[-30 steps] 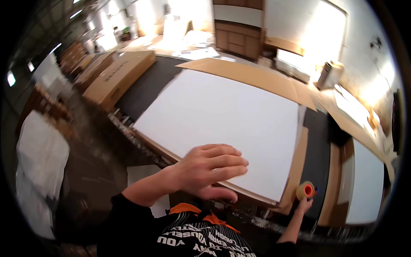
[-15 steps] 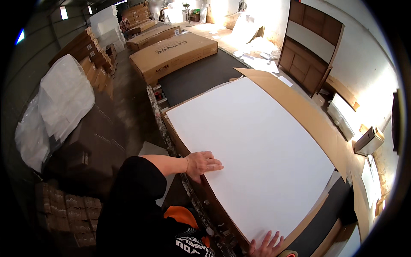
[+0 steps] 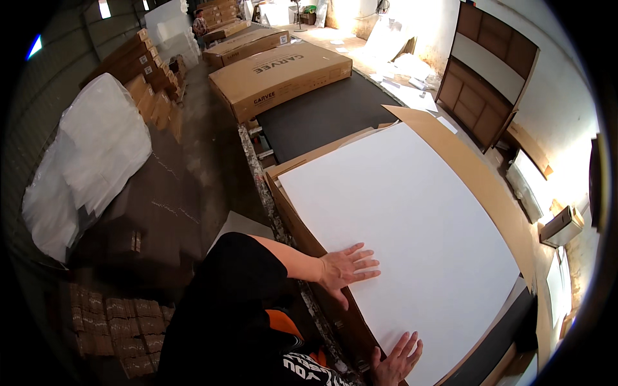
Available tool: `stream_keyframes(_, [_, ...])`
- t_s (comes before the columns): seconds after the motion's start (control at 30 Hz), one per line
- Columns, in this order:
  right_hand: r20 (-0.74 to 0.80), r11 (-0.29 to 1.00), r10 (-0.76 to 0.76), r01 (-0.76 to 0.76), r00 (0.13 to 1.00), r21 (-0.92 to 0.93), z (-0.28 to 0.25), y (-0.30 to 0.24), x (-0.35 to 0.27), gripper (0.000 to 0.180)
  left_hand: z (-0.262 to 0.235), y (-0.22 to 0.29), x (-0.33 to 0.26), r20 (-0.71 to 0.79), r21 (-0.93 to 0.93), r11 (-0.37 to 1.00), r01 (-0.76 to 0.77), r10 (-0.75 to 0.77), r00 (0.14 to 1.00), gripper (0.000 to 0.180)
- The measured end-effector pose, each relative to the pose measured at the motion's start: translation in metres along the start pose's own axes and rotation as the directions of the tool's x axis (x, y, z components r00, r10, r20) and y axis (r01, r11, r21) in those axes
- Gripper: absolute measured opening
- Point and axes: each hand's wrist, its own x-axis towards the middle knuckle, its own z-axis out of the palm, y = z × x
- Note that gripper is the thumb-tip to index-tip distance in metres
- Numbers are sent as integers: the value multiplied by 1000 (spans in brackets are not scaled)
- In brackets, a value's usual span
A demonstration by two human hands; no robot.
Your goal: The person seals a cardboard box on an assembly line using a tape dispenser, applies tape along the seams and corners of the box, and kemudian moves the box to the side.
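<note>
A large white sheet [image 3: 412, 225] lies flat over an open cardboard box [image 3: 299, 222], whose left wall shows along the sheet's near left edge. My left hand [image 3: 347, 270] rests on that edge, fingers spread over the white surface, thumb toward the box wall. Near the lower corner my right hand [image 3: 395, 361] touches the sheet with its fingertips, fingers apart and its wrist cut off by the frame. Neither hand grips anything. A long cardboard flap [image 3: 476, 174] stretches out along the sheet's far right side. What lies under the sheet is hidden.
A dark conveyor belt [image 3: 322, 116] carries a closed cardboard box [image 3: 280, 74] farther ahead. Left of the aisle stand a dark brown stack [image 3: 148, 212] with white foam wrap [image 3: 96, 141] on it and bundled cardboard [image 3: 119, 321]. A person [image 3: 200, 24] stands far back.
The sheet has shifted rightward over the box, baring more cardboard along its left side. My left hand has moved with it, fingers now wider apart. The whole view has also shifted.
</note>
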Motion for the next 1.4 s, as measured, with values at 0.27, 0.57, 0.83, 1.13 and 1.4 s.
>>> stream_keyframes(0.27, [131, 998, 53, -47, 990, -47, 51, -16, 40, 86, 1, 9, 8, 26, -169, 983, 66, -63, 998, 77])
stream_keyframes(0.57, [208, 995, 2, 18, 978, -93, 46, -17, 40, 79, -27, -39, -35, -108, -319, 945, -72, 39, 993, 84])
stream_keyframes(0.83, [246, 999, -22, 32, 969, -38, 40, -25, 45, 79, -53, -166, -109, -230, 21, 888, 460, -443, 866, 96])
stream_keyframes(1.13, [282, 997, 71, -64, 957, -32, 39, -35, 59, 78, -38, -193, -79, 4, 44, 810, 585, -585, 811, 95])
stream_keyframes(1.4, [210, 996, 86, -86, 974, -10, 44, -51, 63, 78, -3, -111, -43, -215, -27, 967, 252, -252, 943, 88])
